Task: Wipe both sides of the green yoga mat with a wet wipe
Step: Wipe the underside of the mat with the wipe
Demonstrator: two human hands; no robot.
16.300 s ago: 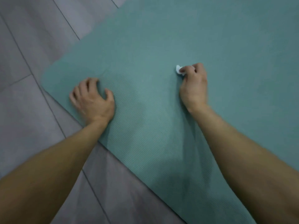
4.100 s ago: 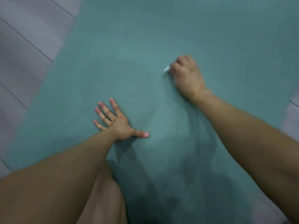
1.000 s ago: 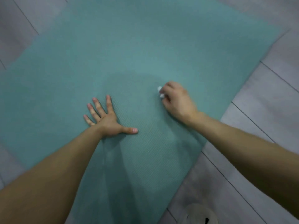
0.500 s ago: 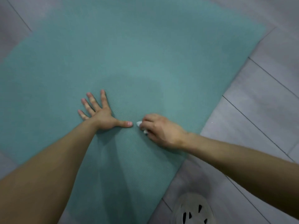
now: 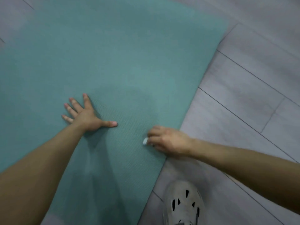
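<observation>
Head camera gives me the green mat (image 5: 129, 54) flat on grey floor (image 5: 251, 78). At 9 o'clock the left hand (image 5: 84, 116) presses it, fingers spread; at 5 o'clock the right hand (image 5: 168, 140) pinches what looks like a wipe (image 5: 145, 141) near the mat's edge.

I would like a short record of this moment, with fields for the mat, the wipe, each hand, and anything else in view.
mat: green yoga mat, spread flat on the floor of grey planks
wipe: small white wet wipe, bunched up, on the mat near its right edge
right: the right hand grips the wipe with curled fingers
left: the left hand rests flat on the mat, fingers spread, holding nothing
other: a pale shoe with holes, on the floor beside the mat
</observation>
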